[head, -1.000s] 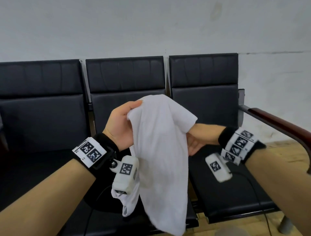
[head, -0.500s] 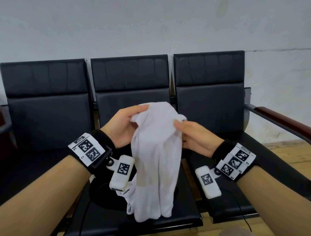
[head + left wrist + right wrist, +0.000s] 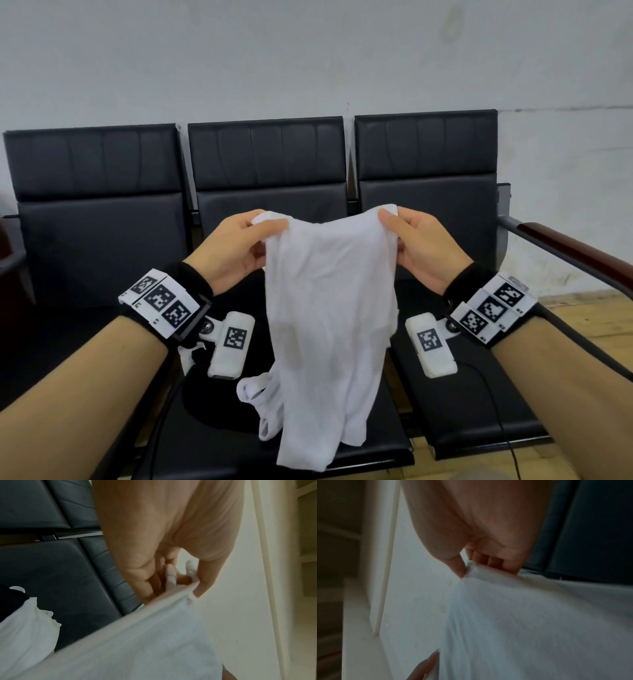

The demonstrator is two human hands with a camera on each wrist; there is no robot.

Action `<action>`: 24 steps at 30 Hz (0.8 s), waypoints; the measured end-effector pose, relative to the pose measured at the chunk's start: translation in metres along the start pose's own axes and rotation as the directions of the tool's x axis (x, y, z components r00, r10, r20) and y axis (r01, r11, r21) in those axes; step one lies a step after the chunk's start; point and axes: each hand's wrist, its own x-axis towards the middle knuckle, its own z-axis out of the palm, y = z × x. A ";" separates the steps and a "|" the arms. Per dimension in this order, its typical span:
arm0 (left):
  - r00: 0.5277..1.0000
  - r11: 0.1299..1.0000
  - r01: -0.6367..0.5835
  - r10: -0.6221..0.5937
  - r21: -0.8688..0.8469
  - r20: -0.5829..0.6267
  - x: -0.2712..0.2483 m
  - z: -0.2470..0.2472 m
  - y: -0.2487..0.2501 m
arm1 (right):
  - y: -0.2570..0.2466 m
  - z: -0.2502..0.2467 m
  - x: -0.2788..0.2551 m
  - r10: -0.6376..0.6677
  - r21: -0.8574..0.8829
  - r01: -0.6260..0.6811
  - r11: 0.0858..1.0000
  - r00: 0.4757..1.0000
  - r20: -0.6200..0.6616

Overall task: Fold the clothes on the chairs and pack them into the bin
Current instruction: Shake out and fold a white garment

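Observation:
A white garment (image 3: 329, 318) hangs in the air in front of the middle chair (image 3: 267, 178), its lower end reaching the seat. My left hand (image 3: 263, 228) pinches its upper left corner between thumb and fingers. My right hand (image 3: 394, 219) pinches the upper right corner, so the top edge is stretched between them. In the left wrist view the left hand (image 3: 190, 582) grips a bunched white hem (image 3: 154, 615). The right wrist view has the right hand (image 3: 469, 568) pinching the cloth (image 3: 539, 622). No bin is in view.
Three black padded chairs stand in a row against a pale wall (image 3: 308, 51). A dark garment (image 3: 212, 407) and a white strappy piece (image 3: 253, 394) lie on the middle seat. A brown armrest (image 3: 575, 253) sticks out at the right. Wooden floor (image 3: 589, 318) shows at the right.
My right hand took hold of the garment's other upper corner and both hands moved apart, spreading the bunched top edge out wide. The view shifted up slightly.

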 end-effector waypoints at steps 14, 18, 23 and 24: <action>0.998 0.996 -0.018 0.012 -0.091 -0.062 0.006 -0.008 0.007 | -0.040 -0.014 0.025 -0.161 -0.465 0.216 0.859 0.975 0.155; 0.998 0.995 -0.062 0.062 -0.076 -0.001 0.003 -0.021 0.012 | -0.046 -0.025 0.026 -0.151 -0.461 0.191 0.867 0.981 0.122; 0.981 0.912 -0.167 0.117 0.374 0.153 0.002 -0.018 0.019 | -0.049 -0.021 0.029 -0.166 -0.559 0.220 0.800 0.975 0.147; 0.980 0.860 -0.193 0.141 0.472 0.144 0.003 -0.019 0.021 | -0.050 -0.021 0.030 -0.164 -0.570 0.214 0.793 0.977 0.139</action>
